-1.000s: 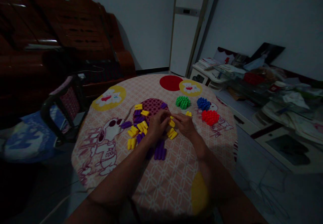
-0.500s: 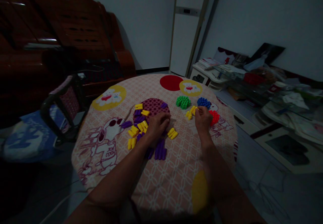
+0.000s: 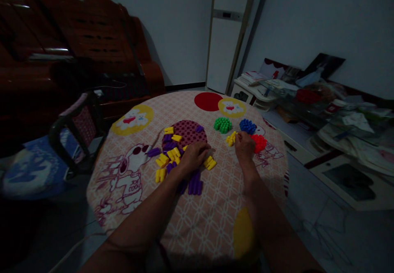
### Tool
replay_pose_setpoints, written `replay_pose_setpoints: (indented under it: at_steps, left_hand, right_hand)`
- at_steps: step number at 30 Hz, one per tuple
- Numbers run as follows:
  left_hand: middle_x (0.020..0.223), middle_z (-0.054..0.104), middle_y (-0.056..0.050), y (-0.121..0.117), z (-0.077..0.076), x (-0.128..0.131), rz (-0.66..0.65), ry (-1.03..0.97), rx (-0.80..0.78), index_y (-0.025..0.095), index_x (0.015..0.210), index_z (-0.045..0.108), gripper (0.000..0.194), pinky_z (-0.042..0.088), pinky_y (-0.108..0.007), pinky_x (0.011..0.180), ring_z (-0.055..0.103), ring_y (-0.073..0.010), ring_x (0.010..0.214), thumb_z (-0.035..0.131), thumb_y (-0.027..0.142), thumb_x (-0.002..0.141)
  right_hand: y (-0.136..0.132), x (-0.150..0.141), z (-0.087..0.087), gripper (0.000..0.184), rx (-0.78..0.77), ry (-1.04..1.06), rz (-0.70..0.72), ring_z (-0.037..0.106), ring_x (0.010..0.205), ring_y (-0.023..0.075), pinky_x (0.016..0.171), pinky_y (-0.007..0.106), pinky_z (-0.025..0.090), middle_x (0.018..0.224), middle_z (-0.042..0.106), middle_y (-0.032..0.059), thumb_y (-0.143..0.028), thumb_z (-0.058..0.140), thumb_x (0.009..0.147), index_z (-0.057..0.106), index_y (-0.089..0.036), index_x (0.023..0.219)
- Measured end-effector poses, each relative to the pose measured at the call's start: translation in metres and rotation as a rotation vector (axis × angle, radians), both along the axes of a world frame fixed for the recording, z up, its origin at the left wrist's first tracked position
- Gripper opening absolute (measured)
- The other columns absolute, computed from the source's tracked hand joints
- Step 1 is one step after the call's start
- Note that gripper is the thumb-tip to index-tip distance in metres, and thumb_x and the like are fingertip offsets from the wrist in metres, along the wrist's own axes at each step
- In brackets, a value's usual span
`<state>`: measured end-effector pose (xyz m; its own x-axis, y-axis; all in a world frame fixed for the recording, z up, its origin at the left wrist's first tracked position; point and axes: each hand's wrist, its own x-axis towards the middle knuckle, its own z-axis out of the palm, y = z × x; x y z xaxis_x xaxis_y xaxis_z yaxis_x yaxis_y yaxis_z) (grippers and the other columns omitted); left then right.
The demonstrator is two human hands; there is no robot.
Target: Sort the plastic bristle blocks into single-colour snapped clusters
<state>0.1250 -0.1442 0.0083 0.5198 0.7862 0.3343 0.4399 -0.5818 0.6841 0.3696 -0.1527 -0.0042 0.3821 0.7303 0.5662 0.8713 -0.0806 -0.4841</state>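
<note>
At small yellow cluster (image 3: 231,138), right hand (image 3: 245,145) fingertips nearly together, left fingers (image 3: 203,151) loosely curled

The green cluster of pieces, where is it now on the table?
In the head view, the green cluster stands on the far right part of the table, just left of the blue cluster.

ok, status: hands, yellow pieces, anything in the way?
Right hand at small yellow cluster, grip unclear. Left hand beside yellow blocks, grip unclear. Red cluster close against right hand.
</note>
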Motion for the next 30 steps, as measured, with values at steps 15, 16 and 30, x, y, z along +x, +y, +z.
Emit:
replay_pose_setpoints:
  at_steps: [15,16,30]
  left_hand:
    - [0.100,0.076,-0.008,-0.005,0.004,0.002,-0.035,0.046,0.015,0.017,0.103,0.072,0.024,0.051,-0.031,0.084,0.069,-0.0201,0.092,0.054,0.018,0.089]
    - [0.102,0.076,-0.008,-0.007,0.006,0.003,-0.046,0.066,0.018,0.017,0.104,0.072,0.024,0.051,-0.031,0.085,0.069,-0.0204,0.093,0.053,0.018,0.089]
    - [0.103,0.076,-0.009,0.023,0.054,-0.078,0.347,0.518,-0.009,0.020,0.109,0.075,0.028,0.050,-0.032,0.083,0.069,-0.0258,0.096,0.063,0.027,0.085]
  right_hand:
    - [-0.001,-0.002,-0.001,0.035,-0.032,0.112,0.051,0.056,0.078,0.0192,0.069,0.028,0.035,0.084,0.068,0.0080,-0.035,0.039,0.101,0.067,-0.019,0.087]
    - [-0.001,-0.002,-0.002,0.036,-0.040,0.122,0.059,0.056,0.078,0.0193,0.069,0.028,0.035,0.084,0.068,0.0081,-0.036,0.038,0.101,0.067,-0.019,0.088]
    - [0.000,-0.001,-0.006,0.038,-0.086,0.140,0.038,0.055,0.079,0.0192,0.069,0.028,0.033,0.084,0.069,0.0084,-0.036,0.038,0.101,0.069,-0.018,0.087]
